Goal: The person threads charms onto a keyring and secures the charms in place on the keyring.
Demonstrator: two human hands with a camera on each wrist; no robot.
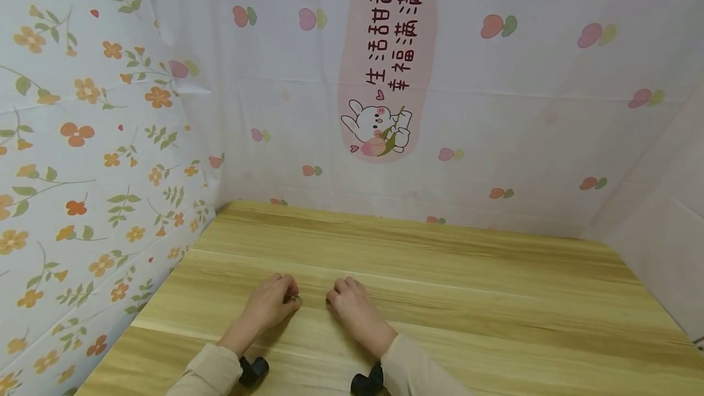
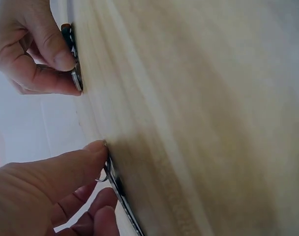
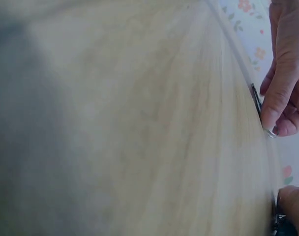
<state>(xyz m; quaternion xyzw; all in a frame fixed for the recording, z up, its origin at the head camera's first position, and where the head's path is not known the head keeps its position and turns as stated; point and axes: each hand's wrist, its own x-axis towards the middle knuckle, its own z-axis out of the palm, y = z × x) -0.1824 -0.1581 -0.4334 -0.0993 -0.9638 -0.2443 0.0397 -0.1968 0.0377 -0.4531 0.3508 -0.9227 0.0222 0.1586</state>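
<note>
Two hands rest knuckles-up on the wooden table (image 1: 440, 274), side by side and near its front edge, each curled round something small and metallic. The left hand (image 1: 272, 301) pinches a thin key ring (image 1: 296, 299) between thumb and fingertips; in the head view only a sliver of silver loop peeks out on the side towards the right hand. The left wrist view shows more: the key ring (image 2: 112, 179) lies flat on the table, a dark slim band running along the wood away from the thumb, with a small wire hook just under the thumb tip. The right hand (image 1: 352, 307) is curled tight, and the head view hides what it holds; the left wrist view shows its thumb and forefinger pinching a small metal piece (image 2: 75, 73) against the table, and the right wrist view shows the same metal piece (image 3: 260, 110) as a thin dark strip pressed under a fingertip, long axis along the wood. It may be a second ring or a key; the blur leaves that unclear. Behind the table stands a backdrop (image 1: 495, 109) printed with peaches and a rabbit panel (image 1: 385, 60), and left of the table a flowered sheet (image 1: 82, 170).
</note>
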